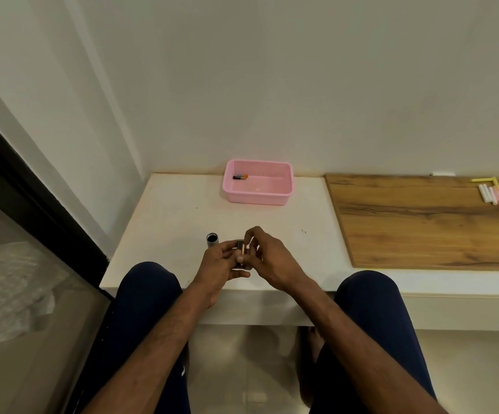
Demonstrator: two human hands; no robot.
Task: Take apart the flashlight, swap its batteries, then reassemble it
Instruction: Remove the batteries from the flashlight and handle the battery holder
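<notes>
My left hand (pixel 221 265) grips a short metallic flashlight part (pixel 241 249) over the near edge of the white table (pixel 167 216). My right hand (pixel 267 256) touches the same part from the right, thumb and fingers pinched at its top end. Whether a battery sits in it is hidden by my fingers. A dark hollow flashlight tube (pixel 212 240) stands upright on the table just left of my left hand. A battery with an orange end (pixel 240 176) lies in the pink basket (pixel 258 197) at the back of the table.
A wooden board (pixel 421 222) covers the table's right side, with several chalk sticks (pixel 491 194) at its far right. My knees sit under the table's front edge. A wall stands behind, a dark door frame at the left.
</notes>
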